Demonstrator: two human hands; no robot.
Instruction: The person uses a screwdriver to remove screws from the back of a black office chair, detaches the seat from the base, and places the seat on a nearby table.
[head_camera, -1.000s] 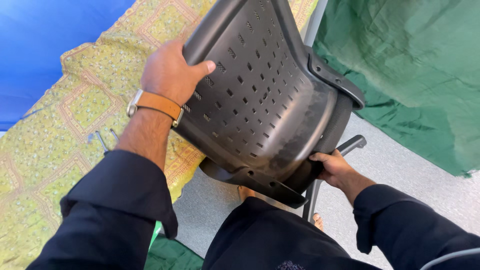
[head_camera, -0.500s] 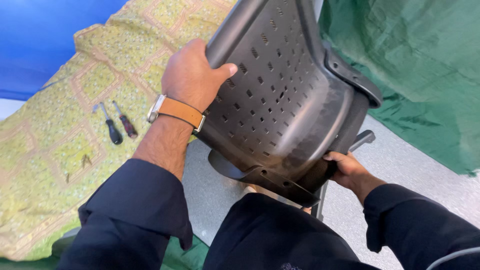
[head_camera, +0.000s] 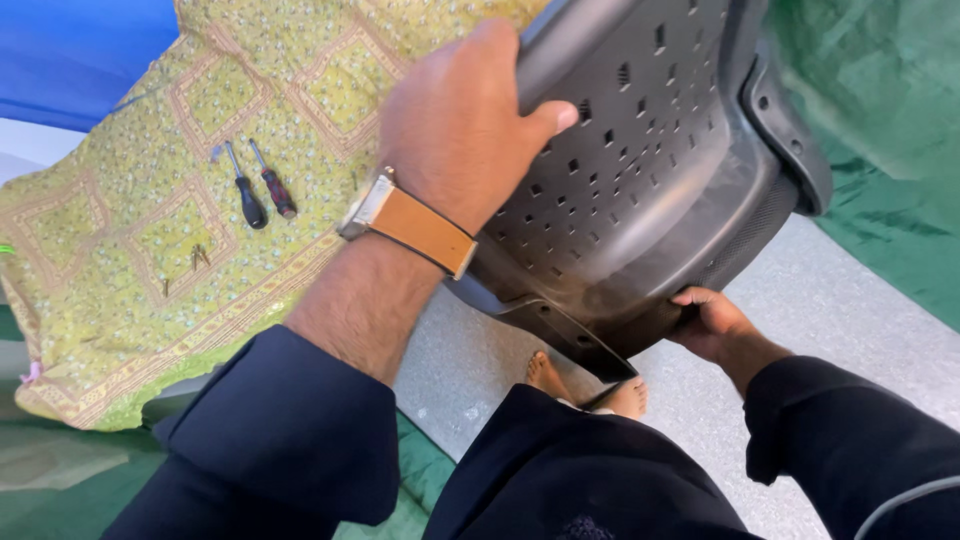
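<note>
You have the black perforated chair shell (head_camera: 650, 170) lifted off the floor and tilted, filling the view from twelve to three o'clock, its slotted back face turned toward you. Your left hand (head_camera: 455, 130) takes it at its left edge near twelve o'clock: the grip is clenched over the rim, thumb pressed flat on the slotted face, the other fingers wrapped out of sight behind the edge. A tan-strapped watch (head_camera: 410, 222) sits on that wrist. Your right hand (head_camera: 715, 325), at about four o'clock, has its grip curled under the shell's lower rim, fingertips tucked beneath the plastic. Directly below the shell, near six o'clock, your bare feet (head_camera: 590, 385) stand on the grey floor (head_camera: 840, 300). Out at nine to eleven o'clock lies a yellow patterned cloth (head_camera: 130, 260), and on it, well apart from the shell, rest two screwdrivers (head_camera: 260, 190) side by side, with a few small metal bits (head_camera: 195, 257) just below them. Green fabric (head_camera: 890, 120) spreads at two o'clock, blue fabric (head_camera: 80, 50) at eleven.
</note>
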